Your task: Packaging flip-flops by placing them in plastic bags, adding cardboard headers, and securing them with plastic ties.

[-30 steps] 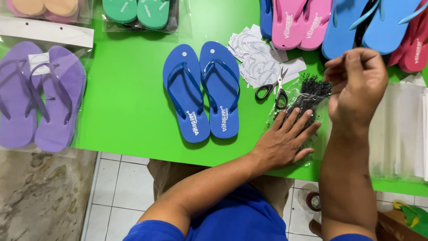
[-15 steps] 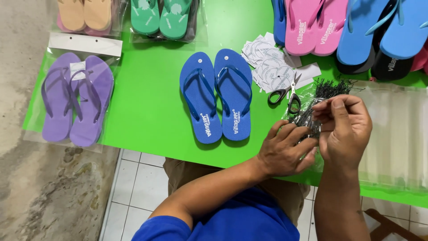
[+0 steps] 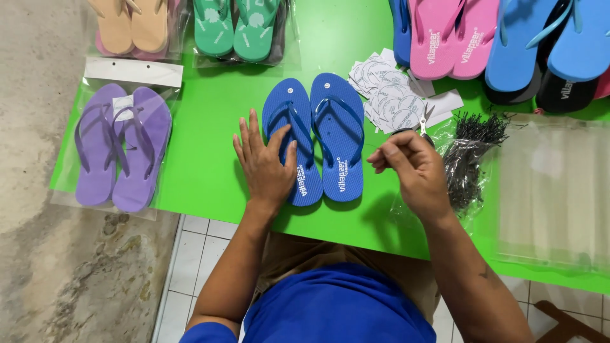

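A pair of dark blue flip-flops [image 3: 321, 140] is shown lying sole-down, side by side and touching, on the green worktop [image 3: 210, 133], and is taken here as the landmark. The left hand [image 3: 265, 164] is laid flat with fingers spread, released and grasping nothing, its palm on the worktop just left of the pair and its thumb and fingertips resting over the left sandal's inner edge and strap. The right hand [image 3: 410, 166] is held just right of the pair, above the worktop, its fingers drawn together in a pinch (whether anything small is gripped between them cannot be told). Directly beyond that hand, right of the pair, a small pair of scissors [image 3: 420, 122] is partly hidden, and a bundle of thin black fasteners [image 3: 473, 149] in clear film is seen further right. A loose heap of white round-printed paper tags [image 3: 391, 95] lies just above and right of the pair. A stack of clear plastic bags [image 3: 553, 190] occupies the far right. Well to the left of the pair, purple flip-flops [image 3: 121, 149] are seen bagged in clear plastic with a white header card; above the pair lie bagged green flip-flops [image 3: 236, 28], and above and to the right, pink flip-flops [image 3: 451, 35].
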